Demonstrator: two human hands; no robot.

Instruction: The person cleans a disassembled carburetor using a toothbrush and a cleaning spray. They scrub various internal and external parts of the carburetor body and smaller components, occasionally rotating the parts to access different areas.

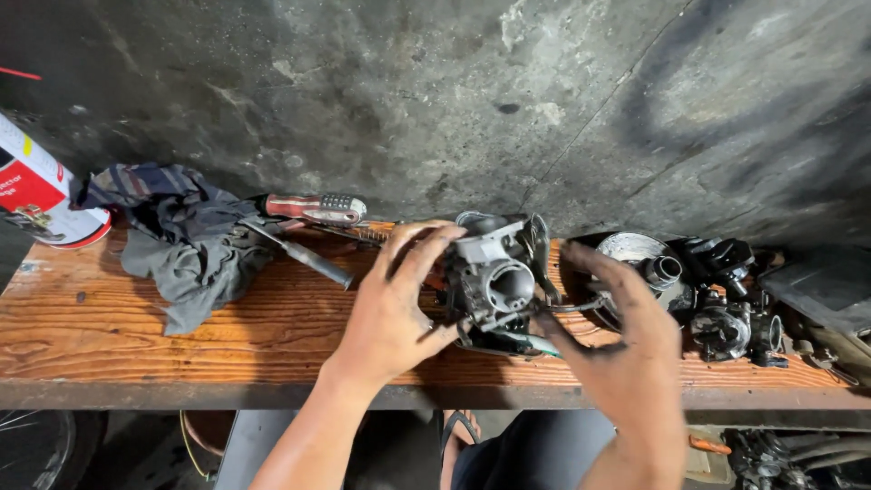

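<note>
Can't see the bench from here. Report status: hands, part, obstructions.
Left hand grips carburetor. Right hand open beside it, touching nothing clearly. Screwdriver, rag left; engine parts right.

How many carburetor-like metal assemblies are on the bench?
2: one carburetor between the left hand and right hand; a dark assembly at the bench's right end. More may be hidden.

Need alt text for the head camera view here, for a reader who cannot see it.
Two grease-blackened bare hands work a metal carburetor on a worn wooden bench: the left hand grips its side, the right hand hovers open beside it. A grey rag, a red-handled screwdriver and more dark engine parts lie along a stained concrete wall.
</note>
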